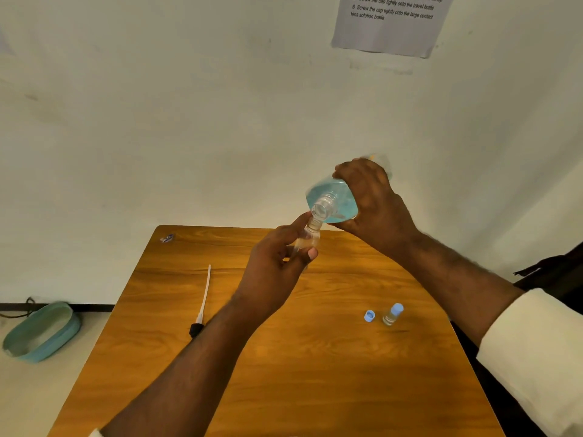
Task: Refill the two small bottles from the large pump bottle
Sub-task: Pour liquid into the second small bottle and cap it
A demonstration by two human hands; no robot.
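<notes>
Pouring step: right hand [372, 200] grips tilted big bottle [334, 200], mouth over small bottle [310, 236] pinched in left hand [277, 266]. Next: steady tilt, mouths aligned.

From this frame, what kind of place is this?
Likely a staged recording room, not a home: a bare wooden table against a plain wall, with a printed instruction sheet taped up listing steps for capping bottles.

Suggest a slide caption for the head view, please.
Right hand tips large blue-liquid bottle into small bottle held by left hand.
</notes>
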